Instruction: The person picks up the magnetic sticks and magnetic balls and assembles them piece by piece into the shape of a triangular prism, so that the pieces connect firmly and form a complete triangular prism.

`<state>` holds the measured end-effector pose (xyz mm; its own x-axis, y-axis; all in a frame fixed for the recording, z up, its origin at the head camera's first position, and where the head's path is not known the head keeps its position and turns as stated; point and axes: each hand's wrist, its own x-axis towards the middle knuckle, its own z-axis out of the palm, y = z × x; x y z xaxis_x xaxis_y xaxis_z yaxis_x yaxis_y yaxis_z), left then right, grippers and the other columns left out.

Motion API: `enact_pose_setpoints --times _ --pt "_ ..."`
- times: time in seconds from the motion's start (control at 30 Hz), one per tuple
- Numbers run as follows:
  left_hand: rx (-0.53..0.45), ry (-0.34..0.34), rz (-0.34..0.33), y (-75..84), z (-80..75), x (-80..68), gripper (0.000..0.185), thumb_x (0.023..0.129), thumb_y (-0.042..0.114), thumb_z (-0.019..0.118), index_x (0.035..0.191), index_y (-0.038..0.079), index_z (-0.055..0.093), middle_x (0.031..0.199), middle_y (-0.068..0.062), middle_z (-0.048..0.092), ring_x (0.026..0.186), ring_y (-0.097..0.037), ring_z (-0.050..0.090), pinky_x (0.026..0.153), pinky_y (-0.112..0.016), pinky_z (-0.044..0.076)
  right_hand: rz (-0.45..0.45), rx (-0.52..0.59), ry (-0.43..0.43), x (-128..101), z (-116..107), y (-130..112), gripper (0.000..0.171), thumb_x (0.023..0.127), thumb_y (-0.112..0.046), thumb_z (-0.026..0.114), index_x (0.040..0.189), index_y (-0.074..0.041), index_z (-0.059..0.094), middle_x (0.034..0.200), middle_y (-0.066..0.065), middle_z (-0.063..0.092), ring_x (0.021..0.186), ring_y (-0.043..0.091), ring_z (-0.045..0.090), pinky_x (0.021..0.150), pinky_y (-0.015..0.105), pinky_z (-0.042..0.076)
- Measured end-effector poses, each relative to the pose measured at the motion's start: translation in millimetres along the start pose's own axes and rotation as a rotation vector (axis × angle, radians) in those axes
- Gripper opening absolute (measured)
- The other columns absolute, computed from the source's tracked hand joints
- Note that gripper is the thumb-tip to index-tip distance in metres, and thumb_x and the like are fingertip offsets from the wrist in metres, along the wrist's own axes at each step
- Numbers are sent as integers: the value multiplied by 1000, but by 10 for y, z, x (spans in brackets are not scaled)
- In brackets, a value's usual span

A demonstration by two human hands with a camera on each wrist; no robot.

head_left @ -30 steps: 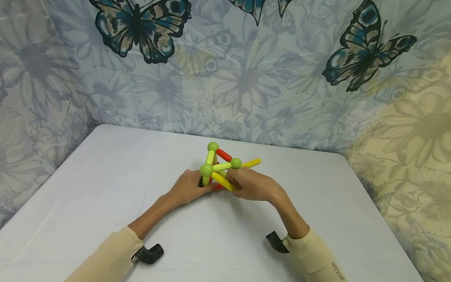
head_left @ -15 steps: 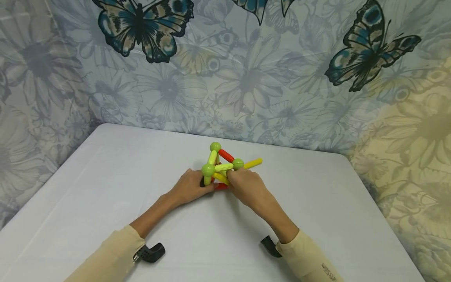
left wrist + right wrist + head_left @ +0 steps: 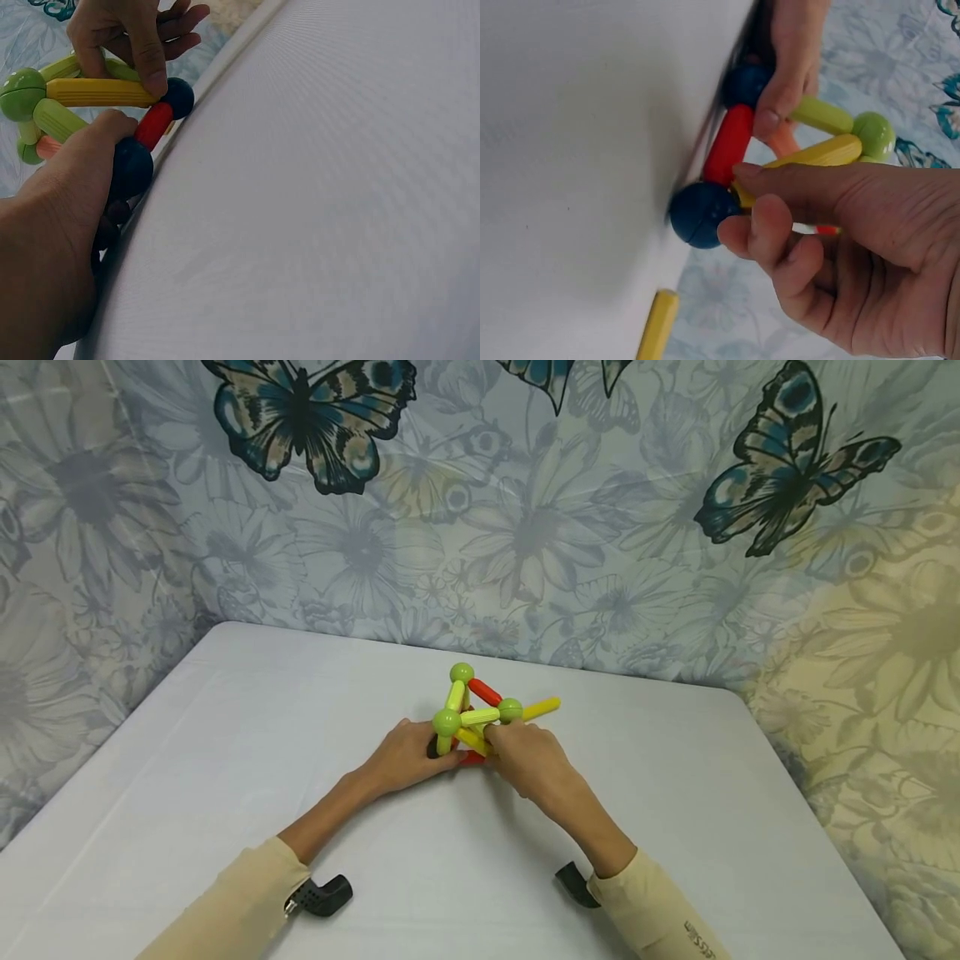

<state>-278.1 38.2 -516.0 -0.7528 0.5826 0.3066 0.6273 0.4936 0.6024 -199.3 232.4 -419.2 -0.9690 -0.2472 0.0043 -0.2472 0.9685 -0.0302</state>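
A frame of magnetic rods and balls stands on the white table (image 3: 420, 877). It has green balls (image 3: 462, 673) on top, light green rods (image 3: 480, 717), a red upper rod (image 3: 485, 692), and dark blue balls (image 3: 703, 215) at the base joined by a red rod (image 3: 729, 146). My left hand (image 3: 405, 756) grips a base corner, its thumb against a dark blue ball (image 3: 131, 169). With thumb and fingers, my right hand (image 3: 528, 764) pinches the lower end of a slanting yellow rod (image 3: 101, 92), which meets the other dark blue ball (image 3: 180, 97). Its upper end joins a green ball (image 3: 22, 94).
Another yellow rod (image 3: 542, 707) lies on the table, to the frame's right. Black wrist-camera mounts (image 3: 322, 896) stick out from both sleeves. Behind the table hangs a butterfly-and-flower patterned cloth (image 3: 525, 527).
My right hand has turned and its wrist has moved left. The yellow rod's lower end has swung in toward the base of the frame. My left hand keeps its grip.
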Motion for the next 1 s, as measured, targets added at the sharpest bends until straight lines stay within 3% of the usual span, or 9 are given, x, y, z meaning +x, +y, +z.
enact_pose_setpoints --times 0.13,0.23,0.3,0.37,0.47,0.63,0.77,0.87,1.0 --pt "2 0 -8 4 9 -2 25 94 47 73 97 24 64 77 13 60 70 -4 52 76 -30 37 -13 -28 1 -5 0 15 14 94 -11 78 104 -4 71 83 10 70 56 17 56 55 32 56" --pt "-5 0 -6 12 14 -1 27 94 49 73 99 24 64 77 14 61 69 -4 52 76 -30 38 -4 99 -144 -19 -113 77 27 95 -9 76 121 -4 68 105 15 74 53 18 63 56 29 56" --pt "-9 -3 -6 18 10 0 28 94 49 74 100 24 65 76 14 61 68 -4 52 75 -29 38 -4 229 -281 -48 -244 169 39 95 -9 76 131 -5 64 107 16 75 55 20 68 60 27 56" --pt "-27 -1 0 22 1 0 29 93 48 75 101 21 66 73 12 59 64 -4 50 69 -27 38 -14 322 -406 -73 -369 298 35 94 -10 77 127 -4 65 103 16 76 60 23 72 64 28 56" --pt "-44 0 3 9 -13 0 32 92 47 76 102 19 65 68 10 54 60 -4 45 61 -23 34 -42 346 -523 -82 -465 510 28 93 -15 78 117 -5 67 86 11 75 69 24 73 69 31 56" --pt "-99 50 -58 -23 -32 1 39 88 46 82 105 16 62 60 8 43 55 -4 37 53 -20 27 -135 430 -524 72 -294 755 51 96 -20 77 138 -4 55 123 12 71 105 24 73 91 37 58" --pt "-179 130 -97 -43 -24 20 52 85 39 87 103 10 49 62 4 46 56 -6 38 54 -21 31 -193 545 -545 148 -151 814 48 96 -21 76 137 -5 56 135 13 66 122 27 68 103 42 55" --pt "-158 113 -47 -40 -11 37 62 78 40 92 106 11 45 76 4 59 65 -6 48 65 -22 39 -237 561 -594 130 -120 773 56 95 -21 76 144 -7 53 138 11 63 123 26 66 103 40 55" --pt "-107 36 62 -24 -8 46 62 76 43 93 116 17 55 90 6 66 77 -7 54 73 -25 44 -381 578 -646 104 -145 650 67 98 -22 73 156 -10 42 146 11 56 126 24 61 102 33 54"
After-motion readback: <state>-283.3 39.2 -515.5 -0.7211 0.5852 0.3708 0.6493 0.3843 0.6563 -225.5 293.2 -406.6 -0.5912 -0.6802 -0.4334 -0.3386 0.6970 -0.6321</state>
